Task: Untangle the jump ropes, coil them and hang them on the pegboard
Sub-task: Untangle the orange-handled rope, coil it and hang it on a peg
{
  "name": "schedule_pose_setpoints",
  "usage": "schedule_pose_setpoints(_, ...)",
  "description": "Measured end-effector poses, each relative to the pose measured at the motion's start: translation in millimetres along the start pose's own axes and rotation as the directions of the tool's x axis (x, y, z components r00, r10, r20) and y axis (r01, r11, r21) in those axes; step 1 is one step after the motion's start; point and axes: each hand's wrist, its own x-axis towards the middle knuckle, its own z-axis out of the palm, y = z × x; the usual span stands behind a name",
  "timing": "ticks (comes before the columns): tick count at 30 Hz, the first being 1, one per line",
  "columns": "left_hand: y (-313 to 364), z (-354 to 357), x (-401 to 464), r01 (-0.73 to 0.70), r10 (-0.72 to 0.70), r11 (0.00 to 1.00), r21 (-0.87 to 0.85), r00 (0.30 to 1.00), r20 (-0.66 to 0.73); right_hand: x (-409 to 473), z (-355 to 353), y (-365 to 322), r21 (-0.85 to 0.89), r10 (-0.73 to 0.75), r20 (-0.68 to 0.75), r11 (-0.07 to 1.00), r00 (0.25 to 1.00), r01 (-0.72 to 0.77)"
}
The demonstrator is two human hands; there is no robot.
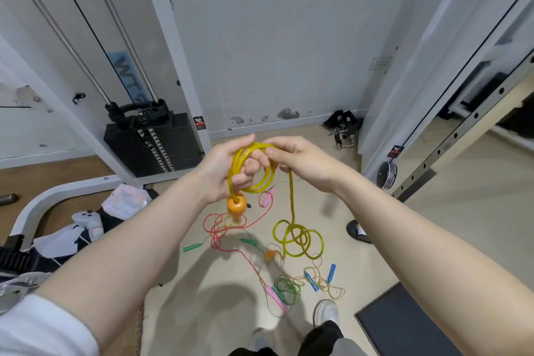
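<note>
Partly hidden behind the left hand [224, 170], the yellow jump rope [254, 166] forms several loops of glossy translucent tubing; the fingers [245, 179] of that hand are curled through the coil and clamp it. One orange handle [236, 206], rounded and plastic, hangs just below the left hand. Right hand [300, 163] pinches the top of the coil, its thumb and fingers together on the tubing. From there one strand drops to the floor [390, 240], ending in a loose pile of loops [299, 237]. Nearer on the floor lie thin tangled ropes [228, 231] in red, green and tan, with pink, green and blue handles; which cord joins which handle cannot be told. At far left stands a black weight stack [153, 144]; the blue label [125, 72] above it reads partly "WT", the remainder illegible.
</note>
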Motion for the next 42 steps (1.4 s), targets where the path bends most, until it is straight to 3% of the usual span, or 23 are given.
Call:
schedule_pose_setpoints(3,1,3,5,-0.092,0.082,0.994,-0.053,0.983,-0.163,2,-7,1,0.060,0.026,-0.069,0.998,0.997,-0.022)
schedule_pose_setpoints(8,-7,13,3,-0.151,0.153,0.986,0.075,0.988,-0.024,6,-16,8,0.253,0.107,0.030,0.961,0.994,-0.111)
schedule_pose_setpoints(11,-11,27,-1,-0.345,0.345,0.929,0.136,0.938,0.027,12,-20,7,0.383,0.051,0.170,0.917,0.984,-0.113)
schedule_pose_setpoints(13,-8,35,-2,-0.394,0.399,0.911,0.121,0.917,-0.013,16,-22,2,0.397,-0.020,0.195,0.916,0.981,-0.060)
schedule_pose_setpoints(16,6,35,-2,-0.400,0.404,0.915,0.053,0.905,-0.133,18,-35,7,0.389,0.010,0.091,0.920,0.996,-0.045)
schedule_pose_setpoints(19,25,24,-8,-0.460,0.447,0.862,-0.214,0.888,-0.112,10,-47,32,0.206,0.117,0.079,0.970,0.990,-0.131)
schedule_pose_setpoints(22,31,5,-8,-0.490,0.477,0.797,-0.353,0.870,-0.129,-2,-44,58,-0.005,0.273,0.083,0.962,0.958,-0.274)
schedule_pose_setpoints(24,26,-4,-1,-0.470,0.445,0.780,-0.414,0.881,-0.160,-4,-36,64,-0.226,0.357,0.071,0.915,0.931,-0.333)
schedule_pose_setpoints(26,16,-6,9,-0.448,0.401,0.786,-0.427,0.894,-0.200,-2,-25,58,-0.544,0.389,0.139,0.798,0.911,-0.258)
schedule_pose_setpoints(28,7,-8,22,-0.453,0.372,0.808,-0.377,0.888,-0.271,-3,-10,42,-0.727,0.394,0.240,0.679,0.887,-0.104)
schedule_pose_setpoints(30,-1,-7,32,-0.438,0.349,0.865,-0.246,0.876,-0.333,-6,4,25,-0.778,0.381,0.320,0.629,0.867,0.011)
schedule_pose_setpoints(33,-18,-10,44,-0.287,0.279,0.957,0.036,0.885,-0.371,-6,4,2,-0.796,0.282,0.376,0.586,0.882,0.152)
schedule_pose_setpoints(35,-26,-5,45,-0.159,0.249,0.953,0.256,0.893,-0.375,-2,-7,-15,-0.793,0.199,0.383,0.572,0.902,0.211)
schedule_pose_setpoints(38,-24,15,37,-0.072,0.271,0.821,0.567,0.922,-0.276,3,-30,-33,-0.654,0.085,0.294,0.745,0.952,0.136)
schedule_pose_setpoints(42,-7,39,22,-0.222,0.286,0.725,0.652,0.958,0.009,12,-55,-26,-0.335,-0.035,-0.025,0.942,0.999,0.024)
